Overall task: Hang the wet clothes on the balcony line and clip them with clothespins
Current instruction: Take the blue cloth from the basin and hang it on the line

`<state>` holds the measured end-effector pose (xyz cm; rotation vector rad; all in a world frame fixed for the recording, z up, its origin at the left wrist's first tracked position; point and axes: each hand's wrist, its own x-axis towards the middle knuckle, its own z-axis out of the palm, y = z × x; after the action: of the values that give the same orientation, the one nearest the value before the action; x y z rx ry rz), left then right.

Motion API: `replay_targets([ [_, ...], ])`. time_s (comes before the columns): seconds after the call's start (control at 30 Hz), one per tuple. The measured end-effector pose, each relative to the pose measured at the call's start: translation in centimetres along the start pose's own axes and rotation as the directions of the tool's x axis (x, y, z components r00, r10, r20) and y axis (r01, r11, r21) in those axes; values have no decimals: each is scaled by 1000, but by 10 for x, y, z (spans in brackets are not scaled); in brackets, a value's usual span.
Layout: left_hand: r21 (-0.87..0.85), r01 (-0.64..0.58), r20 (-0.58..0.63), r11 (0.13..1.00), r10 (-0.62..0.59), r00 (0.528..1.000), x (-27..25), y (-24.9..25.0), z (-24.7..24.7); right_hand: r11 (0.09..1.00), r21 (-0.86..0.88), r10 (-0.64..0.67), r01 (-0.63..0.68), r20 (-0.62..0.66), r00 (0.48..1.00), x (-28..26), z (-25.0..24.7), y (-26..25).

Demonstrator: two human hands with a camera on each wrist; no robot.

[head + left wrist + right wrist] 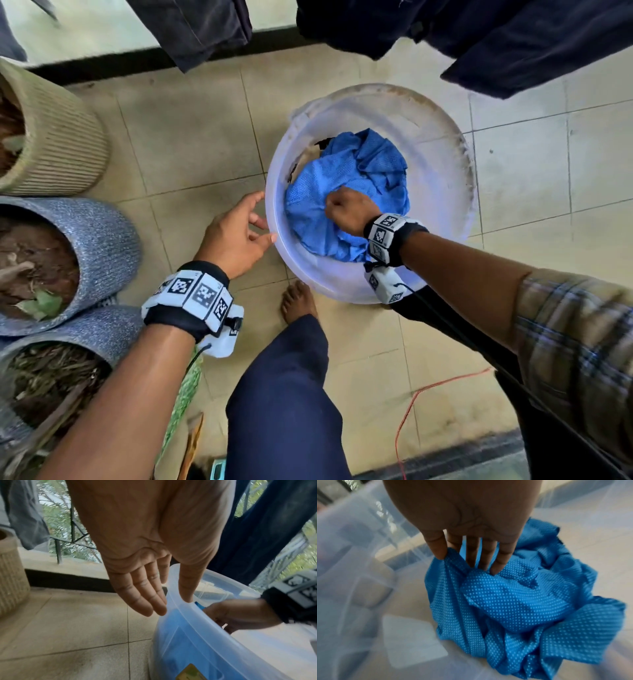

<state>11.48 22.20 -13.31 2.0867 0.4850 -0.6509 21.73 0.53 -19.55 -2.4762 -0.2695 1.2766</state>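
A crumpled blue dotted garment (370, 161) (513, 601) lies in a translucent white bucket (445, 137) (197, 622) (359, 561) on the tiled floor. My right hand (334, 205) (465, 563) (231, 615) reaches into the bucket and pinches a fold of the garment between thumb and fingers. My left hand (265, 219) (173, 605) is at the bucket's left rim with straight fingers; the thumb lies on the rim and the fingers stay outside it. No clothespins or line are in view.
Dark garments (513, 41) (191, 31) hang overhead at the far side, in front of the balcony railing (73, 538). Three plant pots (51, 137) (68, 253) (51, 377) stand at the left. My bare foot (298, 301) is by the bucket; a red wire (428, 394) lies at the right.
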Motion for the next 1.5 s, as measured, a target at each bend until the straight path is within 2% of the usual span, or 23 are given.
replay_targets([
  [0.1, 93, -17, 12, 996, 16, 1000, -16, 11, -7, 995, 84, 44, -45, 19, 999, -24, -22, 7],
  [0.2, 119, -26, 41, 992, 22, 999, -37, 31, -16, 991, 134, 8, -5, -26, 1000, -62, -52, 3],
  [0.4, 151, -138, 145, 979, 116, 983, -71, 77, -16, 909, 353, -149, 222, -223, 963, -169, -112, -46],
  [0.47, 146, -222, 179, 964, 195, 964, -78, 94, -11, 864, 399, -214, 307, -262, 941, -209, -135, -66],
  [0.6, 272, -268, 176, 924, 226, 958, -89, 116, -5, 777, 484, -281, 402, -304, 910, -273, -177, -84],
  [0.67, 259, -271, 131, 927, 245, 961, -92, 129, -9, 682, 586, -266, 438, -359, 895, -295, -189, -84],
  [0.77, 126, -330, 86, 936, 321, 943, -92, 145, -17, 584, 684, -203, 438, -399, 894, -313, -193, -77],
  [0.87, 120, -342, 167, 932, 321, 932, -100, 164, -19, 525, 724, -136, 448, -448, 883, -319, -188, -67],
  [0.97, 128, -277, 294, 952, 230, 928, -114, 174, -13, 479, 772, -27, 418, -462, 886, -315, -184, -61],
  [1.07, 7, -313, 361, 950, 289, 887, -125, 190, -1, 405, 810, 16, 425, -471, 882, -311, -184, -62],
  [1.13, -18, -330, 300, 944, 320, 899, -124, 199, 11, 359, 813, -33, 458, -479, 877, -309, -184, -68],
  [1.23, -25, -234, 188, 972, 234, 954, -117, 204, 24, 365, 784, -118, 502, -496, 860, -310, -190, -78],
  [1.3, 6, -167, 151, 986, 164, 975, -119, 211, 22, 360, 785, -70, 505, -517, 853, -310, -202, -74],
  [1.4, -3, -71, 42, 998, 71, 997, -125, 222, 1, 319, 839, 91, 441, -491, 867, -300, -225, -52],
  [1.43, -41, -26, -17, 999, 25, 1000, -123, 220, -7, 343, 852, 129, 396, -460, 878, -293, -230, -41],
  [1.5, -213, 27, -51, 977, -39, 998, -119, 216, -26, 442, 846, 123, 297, -385, 915, -281, -236, -20],
])
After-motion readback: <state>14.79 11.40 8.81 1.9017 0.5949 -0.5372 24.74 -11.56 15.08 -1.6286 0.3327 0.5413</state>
